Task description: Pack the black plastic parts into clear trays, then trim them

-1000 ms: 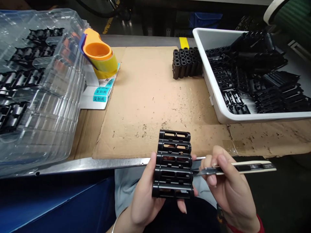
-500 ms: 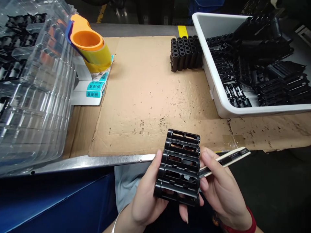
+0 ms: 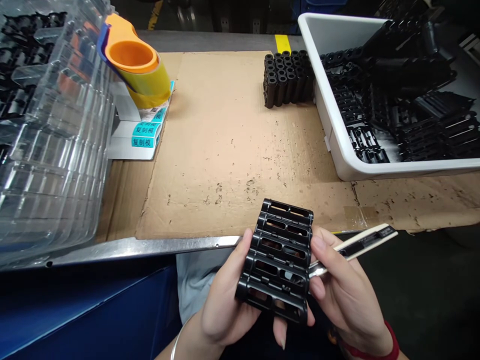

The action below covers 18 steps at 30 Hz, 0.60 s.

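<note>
A black slotted plastic part (image 3: 279,255), made of joined tube-like rows with long openings, is held tilted in front of the table edge. My left hand (image 3: 228,295) grips its left side, thumb along the edge and fingers underneath. Closed around a cream and black utility knife (image 3: 365,242), my right hand (image 3: 341,285) is at the part's right side. The knife's metal front end meets the right edge of the part; its tip is hidden there. Fingers of the right hand also touch that edge.
A white bin (image 3: 339,150) of black plastic parts stands at right, beside a block of stacked black parts (image 3: 287,80). Clear plastic trays (image 3: 60,185) fill the left, near an orange tape dispenser (image 3: 135,65) and label sheets (image 3: 140,137). Cardboard (image 3: 210,150) covers the table.
The knife has shifted slightly right and up, and more of its metal front end shows. The black part has turned slightly in my hands.
</note>
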Motion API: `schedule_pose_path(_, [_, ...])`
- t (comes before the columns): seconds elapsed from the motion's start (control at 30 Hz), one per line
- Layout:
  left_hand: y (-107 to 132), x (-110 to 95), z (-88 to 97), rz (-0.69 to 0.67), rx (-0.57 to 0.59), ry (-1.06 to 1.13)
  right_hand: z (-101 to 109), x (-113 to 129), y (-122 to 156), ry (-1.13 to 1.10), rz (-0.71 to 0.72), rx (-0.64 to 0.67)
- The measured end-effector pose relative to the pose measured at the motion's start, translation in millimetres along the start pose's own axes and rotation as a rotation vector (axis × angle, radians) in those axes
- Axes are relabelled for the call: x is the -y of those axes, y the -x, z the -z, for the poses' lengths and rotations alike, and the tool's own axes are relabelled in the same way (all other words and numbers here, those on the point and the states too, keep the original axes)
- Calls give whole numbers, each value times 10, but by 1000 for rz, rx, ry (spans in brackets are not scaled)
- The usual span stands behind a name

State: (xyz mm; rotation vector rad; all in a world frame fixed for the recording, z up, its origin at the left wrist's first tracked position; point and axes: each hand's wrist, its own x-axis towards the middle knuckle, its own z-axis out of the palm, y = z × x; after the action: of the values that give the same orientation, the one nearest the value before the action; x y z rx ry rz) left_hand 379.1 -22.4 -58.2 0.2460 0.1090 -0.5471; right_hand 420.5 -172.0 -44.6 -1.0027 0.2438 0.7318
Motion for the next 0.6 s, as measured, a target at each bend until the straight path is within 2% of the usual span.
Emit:
schedule_pose_path(0.43, [10,-24,46,22,1,-22,-2,-2,-44,-18,-30,14])
schedule_pose_path(0.53, [30,-48,2,-29,-51,-60,11,15,-57,9,-2,-25])
schedule_pose_path(0.6, [46,-69,-42,-132,-124,-104,44,37,-60,38,72,-78])
